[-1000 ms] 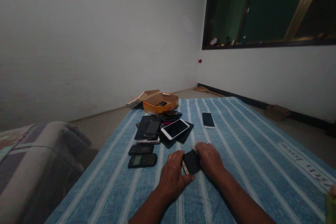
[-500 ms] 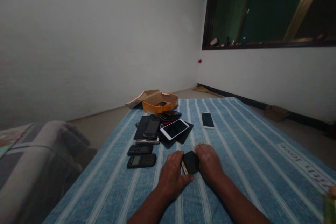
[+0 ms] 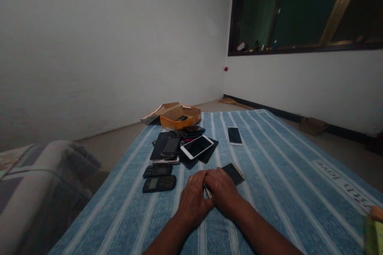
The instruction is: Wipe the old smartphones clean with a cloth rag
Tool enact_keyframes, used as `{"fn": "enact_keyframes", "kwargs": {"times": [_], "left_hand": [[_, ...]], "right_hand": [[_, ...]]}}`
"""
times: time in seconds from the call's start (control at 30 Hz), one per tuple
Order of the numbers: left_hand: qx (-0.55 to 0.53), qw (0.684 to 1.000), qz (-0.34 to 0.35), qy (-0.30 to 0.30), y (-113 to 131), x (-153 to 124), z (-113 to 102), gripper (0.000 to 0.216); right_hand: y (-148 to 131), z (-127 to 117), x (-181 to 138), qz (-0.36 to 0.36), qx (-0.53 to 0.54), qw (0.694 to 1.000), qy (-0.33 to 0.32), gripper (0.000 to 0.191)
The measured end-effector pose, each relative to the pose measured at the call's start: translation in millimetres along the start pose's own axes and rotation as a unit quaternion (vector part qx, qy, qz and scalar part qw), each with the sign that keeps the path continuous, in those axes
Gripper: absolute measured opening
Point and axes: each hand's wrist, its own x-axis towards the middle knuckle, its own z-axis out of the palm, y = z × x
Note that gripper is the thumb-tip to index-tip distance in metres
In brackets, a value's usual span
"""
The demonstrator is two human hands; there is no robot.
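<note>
My left hand (image 3: 193, 197) and my right hand (image 3: 222, 191) lie close together on the blue striped cloth (image 3: 269, 175). Both are closed around a dark phone (image 3: 235, 172), whose far end sticks out past my right hand. A pale edge of the phone shows between my hands. Just beyond them lies a pile of phones (image 3: 179, 147), with a white smartphone (image 3: 196, 146) on top. Two small keypad phones (image 3: 158, 177) lie to the left of my left hand.
A single phone (image 3: 234, 135) lies apart further back on the cloth. An orange cardboard box (image 3: 179, 117) with a small phone inside stands at the cloth's far end. A rolled bundle (image 3: 44, 183) lies on the left. A green-yellow thing (image 3: 374, 227) shows at the right edge.
My right hand has slid left over the dark phone toward my left hand, so the phone's far end now shows beyond it. The view has shifted slightly.
</note>
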Motion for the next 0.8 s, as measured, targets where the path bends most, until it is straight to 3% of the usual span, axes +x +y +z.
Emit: {"fn": "enact_keyframes", "kwargs": {"times": [0.2, 0.47, 0.8], "left_hand": [[0.026, 0.998, -0.043, -0.033, 6, 1, -4, 0.054], [0.054, 0.993, -0.085, -0.069, 5, 1, -3, 0.068], [0.052, 0.993, -0.069, -0.08, 8, -1, -6, 0.066]], "right_hand": [[16, -5, 2, 0.057, -0.075, 0.995, 0.012, 0.024], [46, -26, 0, 0.169, -0.118, 0.978, 0.01, 0.038], [22, -28, -6, 0.218, -0.232, 0.948, 0.0, 0.034]]}}
